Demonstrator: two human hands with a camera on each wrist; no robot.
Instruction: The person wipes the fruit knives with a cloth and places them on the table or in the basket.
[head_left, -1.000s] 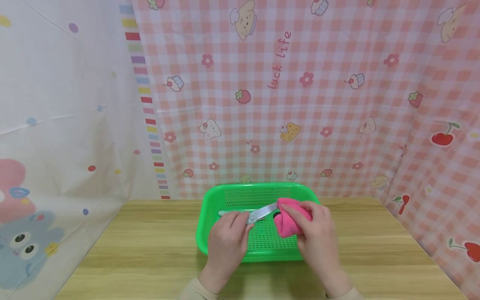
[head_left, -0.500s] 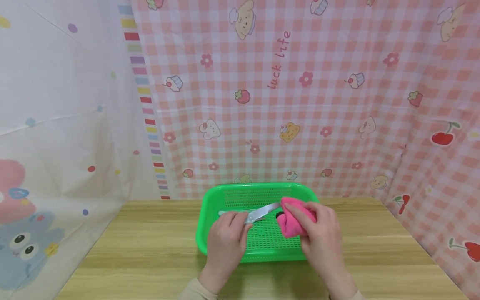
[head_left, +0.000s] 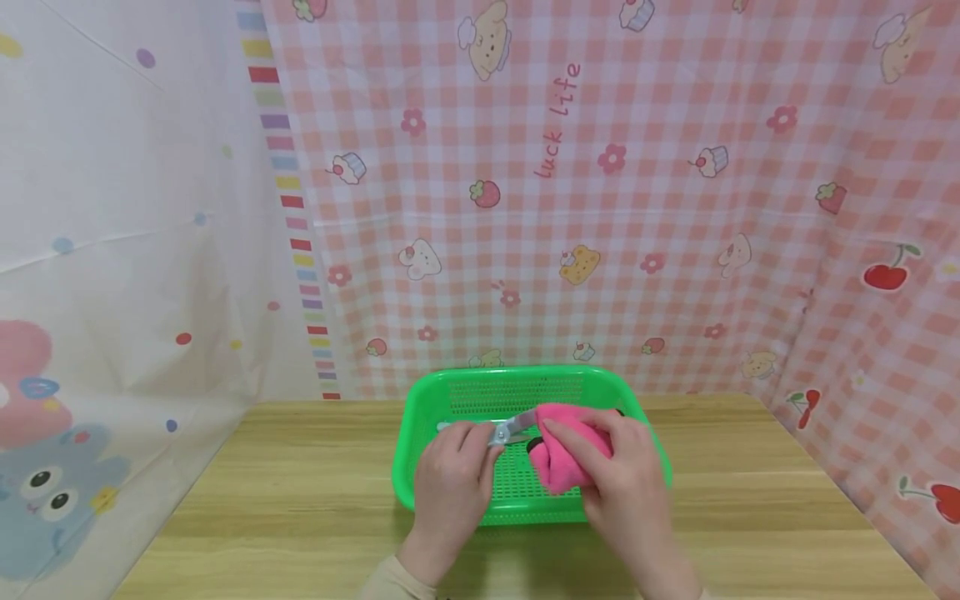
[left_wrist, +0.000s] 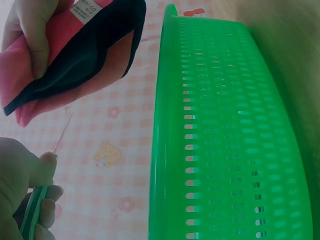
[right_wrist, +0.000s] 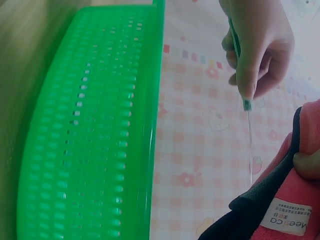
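My left hand (head_left: 452,483) grips the pale handle of what looks like a folding knife (head_left: 523,422), a rivet showing at the blade's base. The blade points up and right in the head view. In my right hand (head_left: 628,483) is a folded pink cloth (head_left: 562,446) with black edging, pinched between thumb and fingers. The cloth covers the blade's tip; whether it wraps both sides cannot be seen. The right wrist view shows a white label (right_wrist: 286,216) on the cloth and the thin blade (right_wrist: 250,145) running down behind it.
A green perforated basket (head_left: 517,510) stands on the wooden table (head_left: 300,492) beneath both hands. Behind the table hangs a pink checked curtain (head_left: 510,225). White printed fabric (head_left: 135,208) hangs at the left.
My right hand first slid right with the cloth, baring more blade, then came back left and slightly down, covering more of it. The left hand has stayed nearly still.
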